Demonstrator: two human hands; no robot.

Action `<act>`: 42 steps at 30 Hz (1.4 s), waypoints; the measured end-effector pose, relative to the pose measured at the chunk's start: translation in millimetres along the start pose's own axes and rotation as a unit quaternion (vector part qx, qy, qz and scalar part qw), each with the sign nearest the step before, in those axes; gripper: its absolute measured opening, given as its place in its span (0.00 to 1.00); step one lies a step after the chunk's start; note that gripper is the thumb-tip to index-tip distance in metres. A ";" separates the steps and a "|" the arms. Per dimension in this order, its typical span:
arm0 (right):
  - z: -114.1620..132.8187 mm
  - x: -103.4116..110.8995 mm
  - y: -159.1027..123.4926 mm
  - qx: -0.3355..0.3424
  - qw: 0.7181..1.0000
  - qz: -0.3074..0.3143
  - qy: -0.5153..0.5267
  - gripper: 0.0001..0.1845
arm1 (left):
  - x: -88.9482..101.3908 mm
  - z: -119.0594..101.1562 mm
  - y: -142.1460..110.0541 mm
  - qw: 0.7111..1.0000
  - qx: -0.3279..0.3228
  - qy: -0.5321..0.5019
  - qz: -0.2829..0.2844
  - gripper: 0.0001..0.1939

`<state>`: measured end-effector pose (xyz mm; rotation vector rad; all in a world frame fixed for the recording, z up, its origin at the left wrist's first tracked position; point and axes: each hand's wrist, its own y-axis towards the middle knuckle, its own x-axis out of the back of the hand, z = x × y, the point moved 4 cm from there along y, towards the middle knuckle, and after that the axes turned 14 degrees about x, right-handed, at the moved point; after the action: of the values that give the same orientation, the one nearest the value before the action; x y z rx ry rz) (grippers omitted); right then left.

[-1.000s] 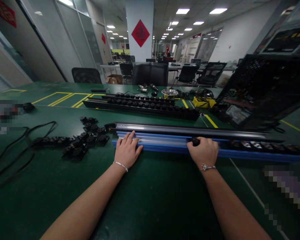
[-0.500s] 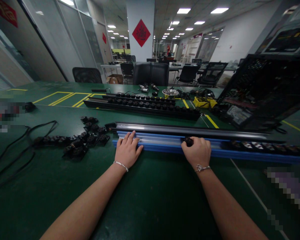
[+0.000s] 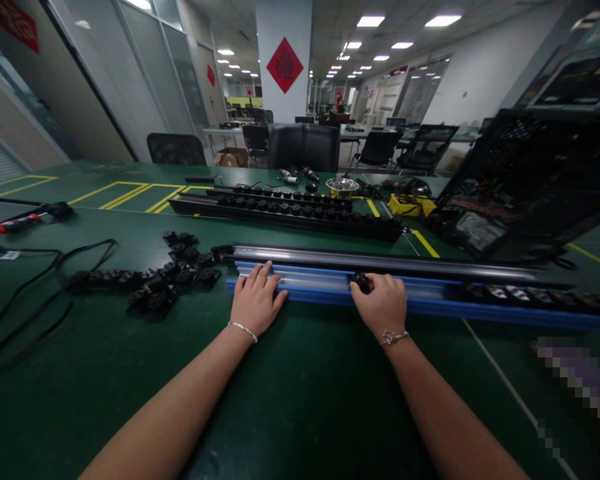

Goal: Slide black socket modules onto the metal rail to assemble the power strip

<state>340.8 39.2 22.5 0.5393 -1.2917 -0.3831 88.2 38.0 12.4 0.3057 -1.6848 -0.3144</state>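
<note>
A long blue channel rail [image 3: 315, 293] lies across the table in front of me. My left hand [image 3: 257, 298] rests on its left end, fingers spread. Between the thumb and fingers of my right hand [image 3: 383, 303] is a small black module [image 3: 362, 283], held at the middle of the channel; its exact kind is hard to make out. Several similar black pieces [image 3: 515, 293] sit in a row inside the rail's right part. Directly behind the blue rail runs a black rail [image 3: 370, 259] with a shiny strip. Loose black modules [image 3: 180, 273] are heaped to the left.
Farther back lie black rails [image 3: 285, 212] filled with modules, beside a metal bowl [image 3: 343, 185] and a yellow box [image 3: 411, 205]. An open black computer case [image 3: 510, 180] stands at right. Black cables [image 3: 60, 267] and a red-handled screwdriver [image 3: 16, 224] are at left.
My right hand has moved a little to the left along the blue rail, with the black module in its fingers. My left hand stays on the rail's left end.
</note>
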 end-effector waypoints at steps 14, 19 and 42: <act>5.0 -0.5 -2.3 0.014 0.999 0.036 0.023 0.18 | -0.8 0.0 -0.4 1.000 -0.004 0.001 -0.001 0.20; 6.2 -0.2 -2.6 0.027 0.997 0.065 0.018 0.19 | -1.0 0.1 -0.4 1.000 -0.003 -0.002 -0.003 0.20; 28.2 -2.5 -1.4 0.080 0.982 0.167 0.023 0.29 | 0.9 -1.2 0.0 1.000 -0.002 0.007 -0.002 0.21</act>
<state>312.8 34.9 24.8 0.4524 -1.3467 0.0124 89.3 37.6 13.4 0.3070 -1.6708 -0.3171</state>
